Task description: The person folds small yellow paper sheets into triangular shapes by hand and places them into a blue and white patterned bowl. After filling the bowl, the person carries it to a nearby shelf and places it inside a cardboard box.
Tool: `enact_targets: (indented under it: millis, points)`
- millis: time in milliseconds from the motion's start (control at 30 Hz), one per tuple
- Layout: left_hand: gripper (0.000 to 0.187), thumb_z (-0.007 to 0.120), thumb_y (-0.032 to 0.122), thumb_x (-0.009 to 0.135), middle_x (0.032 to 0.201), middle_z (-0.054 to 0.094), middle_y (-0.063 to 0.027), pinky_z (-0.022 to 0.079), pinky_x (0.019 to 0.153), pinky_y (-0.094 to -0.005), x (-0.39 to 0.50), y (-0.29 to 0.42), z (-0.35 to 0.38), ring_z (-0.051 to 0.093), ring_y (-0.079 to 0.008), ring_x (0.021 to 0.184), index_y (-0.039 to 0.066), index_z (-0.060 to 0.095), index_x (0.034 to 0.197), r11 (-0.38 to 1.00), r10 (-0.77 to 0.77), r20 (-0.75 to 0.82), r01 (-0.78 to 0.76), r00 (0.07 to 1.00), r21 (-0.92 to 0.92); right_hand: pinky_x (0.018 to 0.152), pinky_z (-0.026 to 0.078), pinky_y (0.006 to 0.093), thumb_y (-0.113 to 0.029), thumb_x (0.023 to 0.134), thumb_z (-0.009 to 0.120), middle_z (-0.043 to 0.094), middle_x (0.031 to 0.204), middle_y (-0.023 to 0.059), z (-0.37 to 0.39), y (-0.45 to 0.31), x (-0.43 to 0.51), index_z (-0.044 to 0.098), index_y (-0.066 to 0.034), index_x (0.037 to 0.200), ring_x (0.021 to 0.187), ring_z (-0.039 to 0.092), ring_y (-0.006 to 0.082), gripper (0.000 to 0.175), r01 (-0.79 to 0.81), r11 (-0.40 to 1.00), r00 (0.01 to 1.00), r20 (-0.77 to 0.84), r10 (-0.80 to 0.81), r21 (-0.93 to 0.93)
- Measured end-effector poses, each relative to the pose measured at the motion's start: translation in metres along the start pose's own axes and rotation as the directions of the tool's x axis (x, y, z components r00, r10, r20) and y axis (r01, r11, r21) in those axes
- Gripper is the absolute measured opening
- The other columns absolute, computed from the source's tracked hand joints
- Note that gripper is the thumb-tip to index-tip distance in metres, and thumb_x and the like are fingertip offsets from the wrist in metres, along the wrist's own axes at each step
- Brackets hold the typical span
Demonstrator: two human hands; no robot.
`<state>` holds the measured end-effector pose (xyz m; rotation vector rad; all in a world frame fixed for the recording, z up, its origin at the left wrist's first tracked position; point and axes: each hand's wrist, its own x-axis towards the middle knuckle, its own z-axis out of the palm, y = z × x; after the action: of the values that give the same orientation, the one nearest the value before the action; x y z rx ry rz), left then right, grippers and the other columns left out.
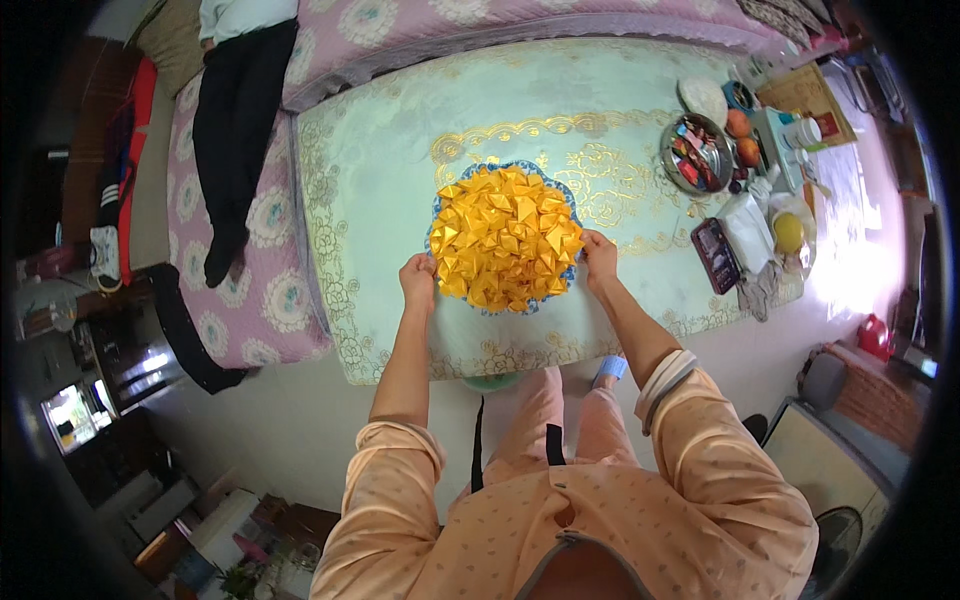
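A heap of folded golden paper pieces [506, 236] fills a blue-and-white plate with a wavy rim [571, 201], above a table with a pale green patterned cloth [375, 187]. My left hand [418, 281] grips the plate's rim at its left side, fingers closed. On the opposite side, my right hand [598, 256] pinches the rim between thumb and fingers. The paper pieces hide most of the plate. Whether the plate rests on the cloth or is slightly raised, I cannot tell.
A metal bowl of wrapped sweets [697, 154], red fruits [739, 124], a phone [715, 255] and a white tissue pack [747, 231] lie at the table's right. Another person's legs in black trousers [240, 135] rest on the floral sofa [274, 300] at the left.
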<state>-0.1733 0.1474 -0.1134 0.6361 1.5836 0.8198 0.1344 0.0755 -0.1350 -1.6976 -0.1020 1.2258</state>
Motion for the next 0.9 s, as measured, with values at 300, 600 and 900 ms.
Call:
enact_targets:
  millis: [300, 600, 900]
  points:
    - [0.006, 0.055, 0.002, 0.085, 0.066, 0.044, 0.0051, 0.034, 0.055, -0.0213, -0.073, 0.023, 0.023, 0.038, -0.0058, 0.059, 0.001, 0.054, 0.079, 0.993, 0.062, 0.143, -0.076, 0.988, 0.091, 0.057, 0.037, 0.0222, -0.014, 0.087, 0.057, 0.06, 0.075, -0.0037, -0.061, -0.019, -0.092, 0.066, -0.0042, 0.09, 0.063, 0.046, 0.0062, 0.014, 0.059, 0.993, 0.986, -0.162, -0.042, 0.1]
    - [0.008, 0.053, -0.001, 0.083, 0.065, 0.049, 0.0022, 0.033, 0.051, -0.0223, -0.17, 0.024, 0.072, 0.04, -0.0066, 0.055, 0.001, 0.055, 0.075, 0.966, 0.067, 0.393, -0.158, 0.917, 0.206, 0.056, 0.037, 0.0226, -0.016, 0.087, 0.057, 0.06, 0.076, -0.0032, -0.171, 0.007, -0.205, 0.066, -0.0031, 0.09, 0.065, 0.046, 0.0061, 0.016, 0.071, 0.972, 0.919, -0.394, 0.024, 0.224]
    - [0.008, 0.056, 0.002, 0.083, 0.065, 0.051, 0.002, 0.034, 0.051, -0.0225, -0.298, -0.013, 0.123, 0.041, -0.006, 0.055, 0.0, 0.057, 0.076, 0.886, 0.003, 0.686, -0.319, 0.728, 0.335, 0.054, 0.038, 0.0208, -0.016, 0.09, 0.052, 0.06, 0.075, -0.0034, -0.286, 0.064, -0.347, 0.064, -0.0043, 0.09, 0.06, 0.045, 0.005, 0.017, 0.283, 0.864, 0.796, -0.604, 0.03, 0.417]
